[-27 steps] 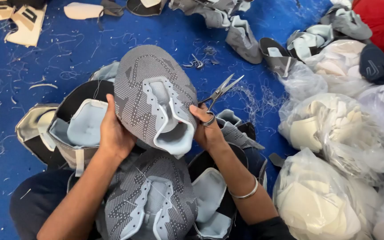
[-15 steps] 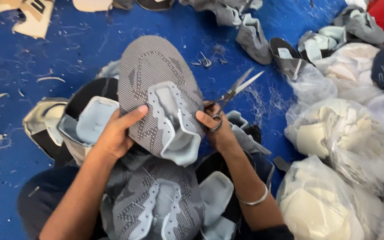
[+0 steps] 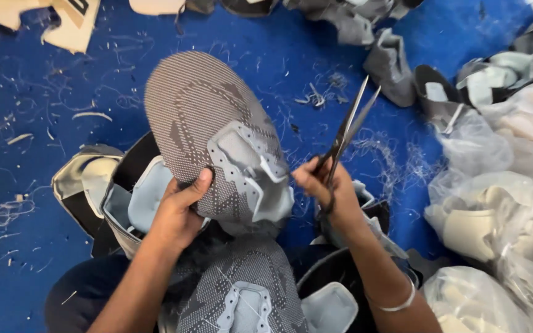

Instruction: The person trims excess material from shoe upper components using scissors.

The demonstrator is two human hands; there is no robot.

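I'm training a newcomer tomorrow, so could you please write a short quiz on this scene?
1. True or false: the left hand grips the grey shoe upper with its thumb on top.
2. What does the right hand hold? A) a knife B) scissors C) a brush
3. What colour is the floor under the thread scraps?

Key:
1. True.
2. B; the blades are slightly parted and point up, away from the person.
3. Blue.
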